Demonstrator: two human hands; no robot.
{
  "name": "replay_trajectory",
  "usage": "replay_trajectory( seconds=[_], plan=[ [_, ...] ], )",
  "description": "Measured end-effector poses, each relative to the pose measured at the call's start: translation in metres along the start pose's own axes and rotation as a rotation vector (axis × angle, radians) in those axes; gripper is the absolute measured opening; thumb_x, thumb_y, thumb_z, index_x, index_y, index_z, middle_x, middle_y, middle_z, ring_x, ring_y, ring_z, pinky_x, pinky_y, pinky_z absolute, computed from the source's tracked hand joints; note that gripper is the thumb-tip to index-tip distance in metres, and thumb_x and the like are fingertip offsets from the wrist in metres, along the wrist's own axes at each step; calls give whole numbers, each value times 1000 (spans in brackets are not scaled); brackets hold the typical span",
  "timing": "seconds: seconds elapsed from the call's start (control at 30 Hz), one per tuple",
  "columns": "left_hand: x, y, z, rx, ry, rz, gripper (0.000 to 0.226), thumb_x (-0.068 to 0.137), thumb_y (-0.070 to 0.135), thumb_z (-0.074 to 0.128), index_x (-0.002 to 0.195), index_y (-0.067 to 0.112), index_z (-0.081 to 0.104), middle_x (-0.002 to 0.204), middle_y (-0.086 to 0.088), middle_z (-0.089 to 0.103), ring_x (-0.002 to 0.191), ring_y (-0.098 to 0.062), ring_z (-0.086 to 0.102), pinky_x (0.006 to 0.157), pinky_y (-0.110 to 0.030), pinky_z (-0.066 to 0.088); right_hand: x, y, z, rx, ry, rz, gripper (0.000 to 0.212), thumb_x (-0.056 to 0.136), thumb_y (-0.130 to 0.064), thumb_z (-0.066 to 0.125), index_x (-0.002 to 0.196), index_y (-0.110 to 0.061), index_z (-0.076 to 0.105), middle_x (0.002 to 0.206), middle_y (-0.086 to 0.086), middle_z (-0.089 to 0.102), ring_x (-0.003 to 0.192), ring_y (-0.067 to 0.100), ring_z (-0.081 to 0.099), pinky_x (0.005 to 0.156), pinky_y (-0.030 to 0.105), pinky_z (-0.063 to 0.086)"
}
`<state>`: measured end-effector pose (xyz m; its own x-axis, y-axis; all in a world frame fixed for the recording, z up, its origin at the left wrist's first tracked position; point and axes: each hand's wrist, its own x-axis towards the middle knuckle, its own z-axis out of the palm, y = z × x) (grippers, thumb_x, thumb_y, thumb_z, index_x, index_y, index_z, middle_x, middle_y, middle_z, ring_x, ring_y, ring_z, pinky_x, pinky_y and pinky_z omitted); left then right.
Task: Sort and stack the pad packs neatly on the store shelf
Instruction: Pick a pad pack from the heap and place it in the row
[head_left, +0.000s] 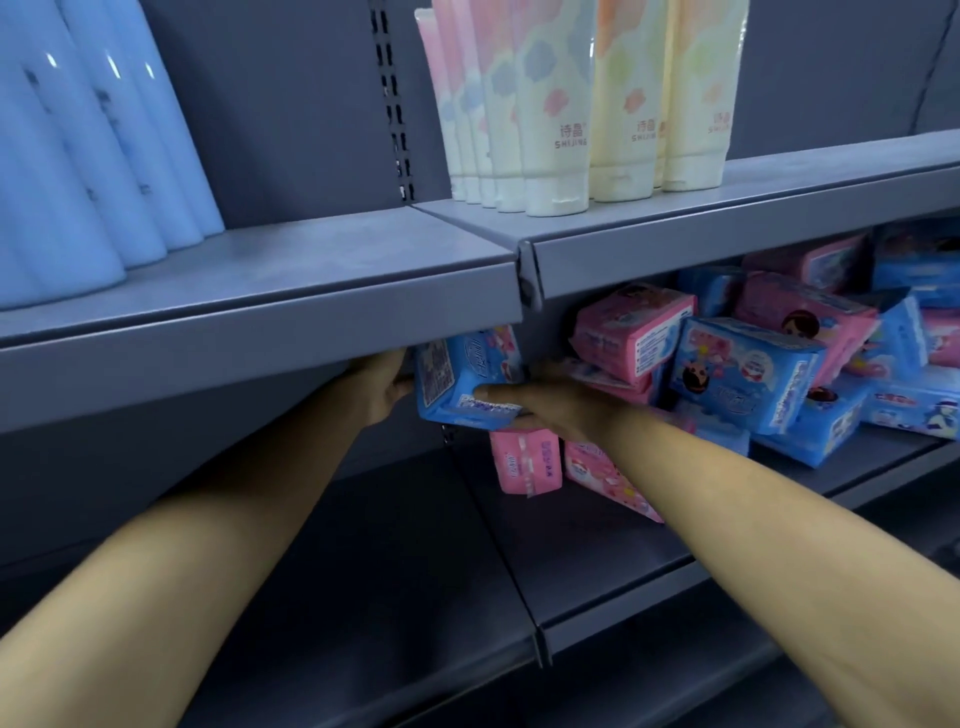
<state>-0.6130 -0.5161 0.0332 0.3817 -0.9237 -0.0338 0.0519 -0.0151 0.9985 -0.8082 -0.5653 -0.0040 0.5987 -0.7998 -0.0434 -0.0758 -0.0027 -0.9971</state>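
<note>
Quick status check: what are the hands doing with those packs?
Both hands on one blue pack: left hand at its end, right hand gripping the front. Pink pack below. Jumbled pile waits right. Upper shelf lip overhangs.

two bare forearms, no sleeves; left hand (376, 384) and right hand (550, 402) without gloves, rings or watch.

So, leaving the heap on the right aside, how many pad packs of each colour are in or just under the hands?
Blue plastic pad pack, gripped by the right hand, with the left hand at its end: 1
Pink plastic pad packs on the grey lower shelf beneath it, the second one leaning: 2
Total: 3
</note>
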Motion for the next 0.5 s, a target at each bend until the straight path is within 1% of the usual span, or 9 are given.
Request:
replay_trajectory(
  seconds=[0.07,0.1,0.13,0.17,0.23,0.3,0.37,0.43,0.5],
  plan=[
    [-6,3,-5,79,-73,-65,33,86,47,65,110,23,64,105,0,68,82,-16,70,58,-34,57,1,1,9,-29,2,-24,54,76,-18,78,126,-10,56,120,7,66,104,14,65,82,29,55],
    [-9,4,-8,147,-110,-106,37,84,53,64,108,25,64,107,0,68,84,-18,71,62,-39,58,3,2,14,-43,18,-32,55,74,-18,79,124,-11,57,118,7,66,103,14,65,83,30,55],
    [-12,6,-11,222,-145,-142,42,82,58,63,109,26,62,113,0,66,91,-21,69,69,-44,57,4,4,18,-46,27,-42,51,73,-18,80,120,-13,59,114,5,67,101,14,66,85,32,56],
    [-15,8,-13,291,-178,-174,47,80,61,63,113,28,60,118,0,63,101,-24,66,77,-49,54,4,6,23,-36,17,-64,41,75,-15,79,112,-16,62,108,2,70,95,11,68,83,31,57],
    [-22,12,-15,385,-234,-238,61,69,65,67,120,32,54,123,0,56,116,-28,57,88,-58,45,3,10,30,-23,-27,-106,26,79,-10,75,99,-23,65,94,-8,74,84,4,69,77,26,57],
    [-31,16,-16,447,-270,-270,71,59,62,73,121,33,54,125,0,56,118,-27,54,93,-63,43,-1,11,38,-30,-74,-121,28,82,-12,72,106,-24,65,98,-9,73,92,6,68,82,30,57],
    [-36,18,-18,460,-301,-240,52,65,51,77,111,33,58,119,4,61,110,-21,59,88,-58,50,-4,11,43,-55,-101,-117,36,82,-19,72,115,-28,61,108,-10,71,101,9,66,84,32,55],
    [-38,17,-23,437,-296,-191,34,75,37,78,103,33,60,113,5,65,101,-16,63,84,-52,55,-7,9,47,-93,-85,-90,39,81,-25,74,117,-31,59,113,-8,69,105,12,64,87,34,51],
    [-41,13,-27,441,-271,-130,28,78,25,77,98,32,59,109,2,67,96,-16,65,84,-47,56,-7,8,50,-141,-73,-57,42,81,-27,73,120,-28,58,115,-2,68,106,18,63,92,39,50]
  ],
)
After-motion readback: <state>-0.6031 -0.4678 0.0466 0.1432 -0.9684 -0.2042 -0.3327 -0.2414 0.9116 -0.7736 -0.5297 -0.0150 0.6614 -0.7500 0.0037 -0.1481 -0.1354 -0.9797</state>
